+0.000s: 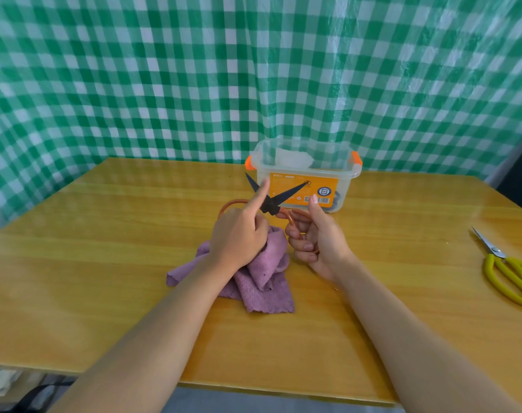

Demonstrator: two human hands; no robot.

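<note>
Well, scissors (270,205) splayed, tips pointing away

Two bare forearms enter from 7 and 5 o'clock. L hand (238,234): index finger straight toward 1 o'clock, other fingers curled on cloth (262,290). R hand (316,236): fingers curled round scissors (270,205) handle, thumb up toward 12.

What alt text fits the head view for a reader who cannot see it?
The right hand grips orange-handled scissors, black blades spread open, while the left hand holds a purple cloth and lays its forefinger on one blade. Behind them on the wooden table stands a clear box with orange clips; yellow-handled scissors lie at the table's right side.
</note>
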